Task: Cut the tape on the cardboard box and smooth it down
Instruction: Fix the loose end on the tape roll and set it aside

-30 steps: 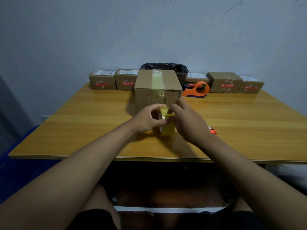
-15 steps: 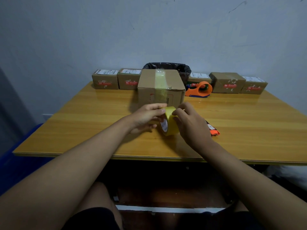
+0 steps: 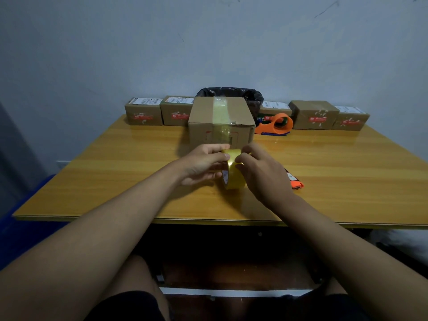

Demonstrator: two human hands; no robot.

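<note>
A: Where is everything, taking the cardboard box (image 3: 221,122) as the landmark?

B: The yellow tape roll (image 3: 234,174) is held just in front of the box, on edge above the wooden table (image 3: 115,172). A strip of tape (image 3: 220,110) is seen running over the box top and down its front face. The left hand (image 3: 203,164) is curled round the roll's left side; the right hand (image 3: 261,172) is closed on its top and right edge, fingers pinched.

A: And the cutter?

B: An orange-tipped tool (image 3: 295,180) is lying to the right of the roll, in front of the box and untouched. Whether it is a knife cannot be told.

A: How should the step be done well?

B: The strip is best kept taut and straight, the cut made close to the box face, and the loose end pressed flat from the centre outward so that no bubbles are trapped.
</note>
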